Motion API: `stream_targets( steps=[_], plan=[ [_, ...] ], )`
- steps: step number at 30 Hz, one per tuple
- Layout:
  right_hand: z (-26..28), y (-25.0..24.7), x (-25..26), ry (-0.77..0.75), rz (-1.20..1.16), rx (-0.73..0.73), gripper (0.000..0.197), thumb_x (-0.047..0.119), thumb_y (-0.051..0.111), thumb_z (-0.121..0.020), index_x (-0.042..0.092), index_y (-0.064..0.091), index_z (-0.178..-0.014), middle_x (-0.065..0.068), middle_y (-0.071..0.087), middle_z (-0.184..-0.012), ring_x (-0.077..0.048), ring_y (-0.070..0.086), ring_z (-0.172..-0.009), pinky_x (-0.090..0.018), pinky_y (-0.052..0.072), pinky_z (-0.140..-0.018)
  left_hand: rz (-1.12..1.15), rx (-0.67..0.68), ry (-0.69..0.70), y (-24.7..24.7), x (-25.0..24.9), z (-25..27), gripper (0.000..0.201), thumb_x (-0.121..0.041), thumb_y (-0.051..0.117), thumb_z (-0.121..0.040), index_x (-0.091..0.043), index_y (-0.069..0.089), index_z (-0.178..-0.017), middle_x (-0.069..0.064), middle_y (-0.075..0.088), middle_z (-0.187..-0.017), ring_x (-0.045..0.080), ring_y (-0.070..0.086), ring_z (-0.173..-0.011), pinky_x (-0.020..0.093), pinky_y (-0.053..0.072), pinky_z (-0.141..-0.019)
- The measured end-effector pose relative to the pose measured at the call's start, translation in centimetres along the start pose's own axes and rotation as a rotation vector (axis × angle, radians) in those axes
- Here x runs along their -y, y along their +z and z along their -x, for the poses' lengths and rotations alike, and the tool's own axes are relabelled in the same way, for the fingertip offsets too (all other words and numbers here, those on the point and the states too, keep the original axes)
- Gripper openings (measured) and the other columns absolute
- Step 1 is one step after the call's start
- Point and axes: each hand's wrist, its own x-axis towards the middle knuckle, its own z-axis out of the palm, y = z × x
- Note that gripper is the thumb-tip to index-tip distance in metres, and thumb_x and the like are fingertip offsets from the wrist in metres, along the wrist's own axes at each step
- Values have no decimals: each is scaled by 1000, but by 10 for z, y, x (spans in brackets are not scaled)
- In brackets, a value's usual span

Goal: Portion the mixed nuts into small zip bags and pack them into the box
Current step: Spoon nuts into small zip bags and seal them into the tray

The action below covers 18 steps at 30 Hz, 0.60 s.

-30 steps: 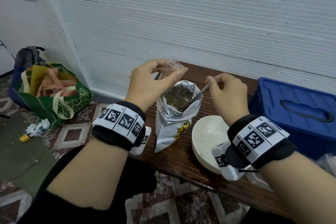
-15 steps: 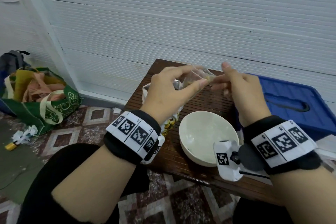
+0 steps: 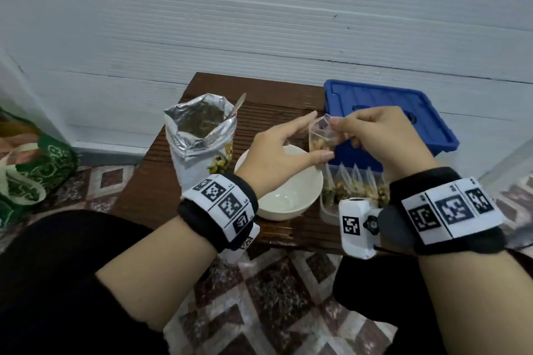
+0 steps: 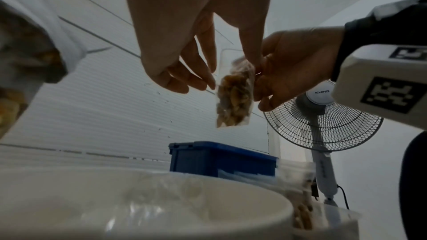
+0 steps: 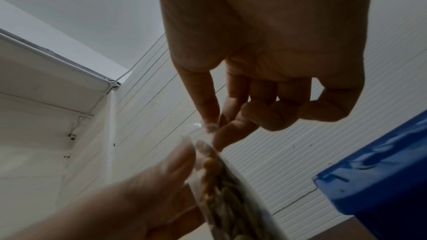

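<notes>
step: sealing small clear zip bag of nuts (image 3: 320, 141) | left hand (image 3: 278, 153) pinches its side, right hand (image 3: 383, 138) pinches its mouth | next: press zip closed, drop into clear box (image 3: 327, 210)

A white wall (image 3: 259, 23) of thin horizontal ribs fills the back of the room, crossed by a few dark seams and small scuffs. A low dark-brown slatted wooden bench (image 3: 150, 196) stands with its far edge against this wall. The floor (image 3: 259, 297) is tiled in a maroon and pale geometric pattern. At the left edge, on the floor, sits a green shopping bag (image 3: 34, 181) with pale handles. To the right, a white KHIND pedestal fan (image 4: 321, 116) stands with its cord trailing down. Above, a plain white ceiling (image 5: 80, 6) meets the wall at a corner. The light is dim, cool and even.
</notes>
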Motion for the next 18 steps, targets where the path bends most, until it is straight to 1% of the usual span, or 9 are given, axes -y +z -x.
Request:
stream_targets(
  steps=[3, 6, 8, 10, 12, 13, 15, 17, 18],
  plan=[
    [5, -7, -8, 45, 15, 16, 25, 30, 69, -85, 9, 74, -72, 6, 64, -58, 3, 47, -47, -9, 37, -51, -10, 124, -31, 8, 9, 4, 68, -29, 79, -77, -33, 48, -138, -26, 59, -115, -13, 49, -113, 14, 38, -98],
    [9, -9, -12, 92, -1, 49, 24, 32, 68, -85, 13, 76, -74, -1, 72, -72, -1, 49, -53, -19, 37, -59, -58, 137, -47, 13, 18, 7, 59, -30, 80, -76, -33, 54, -129, -28, 59, -108, -18, 50, -106, 17, 40, -99],
    [13, -8, -13, 95, 5, 67, 29, 38, 68, -85, 14, 76, -70, 0, 72, -69, 2, 50, -50, -19, 37, -59, -63, 112, -57, 15, 21, 8, 53, -29, 82, -74, -33, 57, -120, -27, 61, -104, -17, 52, -102, 10, 40, -93],
    [15, -5, -12, 78, 45, 71, 38, 50, 67, -81, 14, 75, -70, 3, 71, -66, 6, 51, -50, -21, 38, -61, -82, 93, -54, 16, 21, 8, 50, -28, 83, -72, -33, 58, -115, -27, 62, -100, -16, 54, -98, 3, 38, -86],
    [18, -2, -10, 42, 130, 87, 46, 60, 69, -73, 14, 73, -76, 4, 69, -68, 6, 55, -57, -18, 40, -60, -110, 74, -41, 16, 22, 9, 48, -27, 83, -72, -34, 58, -112, -27, 61, -95, -19, 53, -92, 0, 36, -82],
    [19, 0, -8, 21, 191, 102, 46, 60, 71, -70, 15, 72, -79, 5, 67, -69, 3, 55, -60, -15, 40, -57, -116, 67, -35, 16, 22, 9, 46, -27, 84, -71, -33, 59, -110, -27, 61, -93, -20, 53, -90, -1, 36, -81],
    [21, 5, -8, -25, 307, 108, 41, 54, 76, -69, 17, 68, -83, 7, 63, -72, -1, 56, -64, -15, 42, -56, -122, 63, -30, 16, 24, 9, 46, -28, 83, -71, -31, 61, -111, -24, 62, -95, -20, 52, -90, 0, 36, -81],
    [20, 7, -10, -49, 337, 81, 27, 38, 76, -77, 14, 68, -85, 3, 66, -77, -7, 61, -72, -21, 50, -63, -126, 66, -44, 16, 25, 9, 50, -29, 84, -70, -31, 60, -114, -19, 64, -99, -17, 53, -93, -1, 36, -81],
    [19, 7, -12, -44, 338, 73, 19, 30, 73, -80, 13, 68, -85, 2, 67, -79, -8, 62, -73, -19, 50, -63, -127, 75, -50, 16, 26, 9, 54, -30, 84, -69, -31, 59, -117, -17, 65, -103, -14, 54, -96, -1, 36, -82]
  ],
)
